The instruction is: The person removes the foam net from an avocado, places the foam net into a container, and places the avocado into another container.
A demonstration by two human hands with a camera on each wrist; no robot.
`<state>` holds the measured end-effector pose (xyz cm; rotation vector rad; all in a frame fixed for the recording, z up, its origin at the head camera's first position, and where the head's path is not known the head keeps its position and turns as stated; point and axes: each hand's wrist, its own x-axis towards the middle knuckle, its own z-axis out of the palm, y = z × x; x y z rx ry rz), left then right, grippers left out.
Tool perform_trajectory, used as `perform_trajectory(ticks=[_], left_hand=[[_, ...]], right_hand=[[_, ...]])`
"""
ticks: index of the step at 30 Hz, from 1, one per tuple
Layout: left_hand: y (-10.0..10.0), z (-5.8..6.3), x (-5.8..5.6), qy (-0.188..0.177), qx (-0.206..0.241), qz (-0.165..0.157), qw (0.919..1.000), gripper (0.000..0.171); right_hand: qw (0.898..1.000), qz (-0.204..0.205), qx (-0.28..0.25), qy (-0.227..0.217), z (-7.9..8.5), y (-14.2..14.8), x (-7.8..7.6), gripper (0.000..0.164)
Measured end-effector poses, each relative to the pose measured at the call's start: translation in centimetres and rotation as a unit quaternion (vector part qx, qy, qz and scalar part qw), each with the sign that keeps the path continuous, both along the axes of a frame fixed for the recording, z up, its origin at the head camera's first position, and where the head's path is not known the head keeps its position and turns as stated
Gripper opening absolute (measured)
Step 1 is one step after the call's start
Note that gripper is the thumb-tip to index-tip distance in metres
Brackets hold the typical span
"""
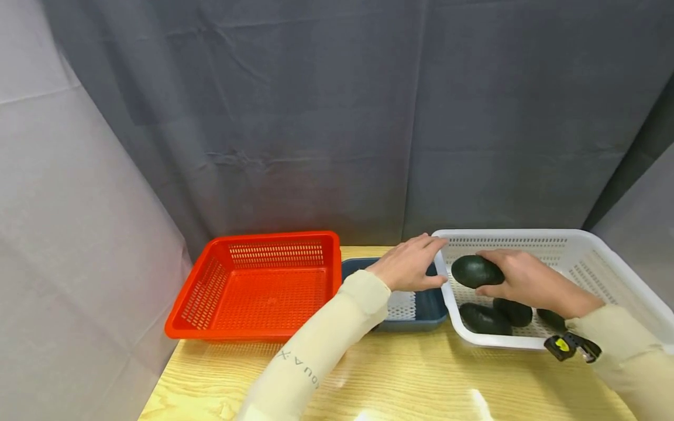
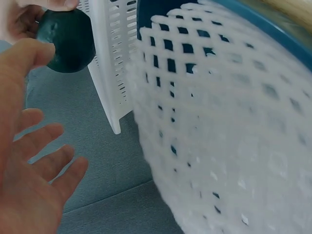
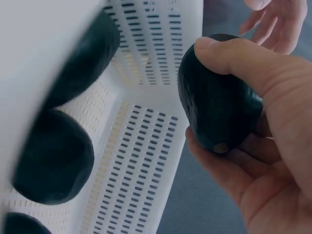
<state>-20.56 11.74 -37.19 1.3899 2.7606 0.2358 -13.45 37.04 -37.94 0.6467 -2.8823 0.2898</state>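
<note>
In the head view, my right hand (image 1: 526, 279) grips a dark green avocado (image 1: 476, 271) above the left part of a white basket (image 1: 505, 233). The right wrist view shows the thumb over this avocado (image 3: 214, 92) and fingers beneath it, its stem scar facing the camera. Several more avocados (image 1: 483, 318) lie in the near part of that basket. My left hand (image 1: 413, 264), fingers extended and apart, hovers by the basket's left rim. It holds nothing; the left wrist view has its fingers close to the held avocado (image 2: 70, 41), seemingly apart from it.
Beneath my left forearm, a dark blue tray (image 1: 432, 313) contains white foam netting (image 1: 402, 306), partly hidden by the arm. A red basket (image 1: 274, 334) stands to the left on the wooden table (image 1: 411, 374). Grey curtains (image 1: 316, 117) hang behind.
</note>
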Motion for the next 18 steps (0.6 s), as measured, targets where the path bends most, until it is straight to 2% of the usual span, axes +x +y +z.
perform_trajectory(ticks=[5, 18], left_hand=[[0.1, -0.2, 0.1, -0.009, -0.001, 0.005, 0.9999, 0.076], [0.5, -0.4, 0.3, -0.016, -0.002, 0.013, 0.9998, 0.077]], right_hand=[[0.999, 0.0, -0.003, -0.048, 0.1, 0.2, -0.9, 0.064], [0.996, 0.009, 0.008, -0.092, -0.1, 0.0, -3.5, 0.058]])
